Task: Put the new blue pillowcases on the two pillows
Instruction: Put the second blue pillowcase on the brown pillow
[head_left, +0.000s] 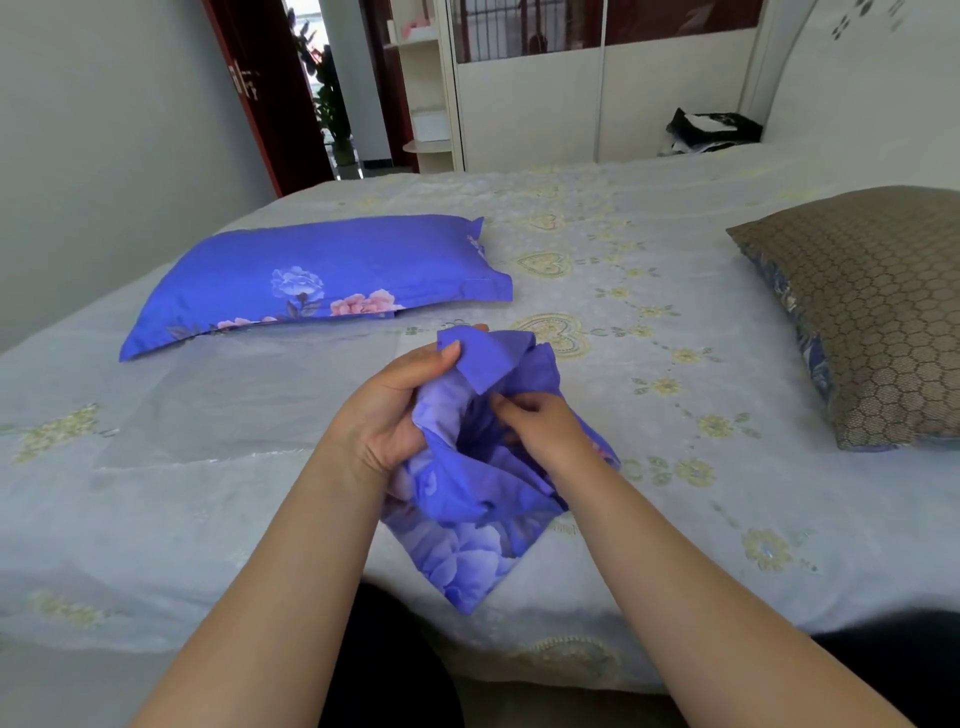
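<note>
- Blue floral fabric fills the centre of the frame: a loose pillowcase, bunched up, is held over the near edge of the bed, with its lower corner draping down onto the bedspread.
- The left hand grips the bunched cloth from the left, thumb and fingers pinching a folded flap at the top.
- The right hand has its fingers curled into the gathered folds from the right, clamped on the same pillowcase just beside the left hand.
- Both bare forearms reach in from the bottom of the frame.
- At centre left, a pillow already in a blue case with pink and pale blue flowers lies flat on the bed, well apart from the hands.
- At the right edge, a second pillow lies on the bed; its top face shows a brown honeycomb pattern, with a blue floral edge along its near side.
- A clear plastic sheet lies flat on the bedspread, between the covered pillow and the left forearm.
- At upper right, a dark bag sits at the far side of the bed, in front of a pale wardrobe.
- An open doorway shows at upper centre left.
</note>
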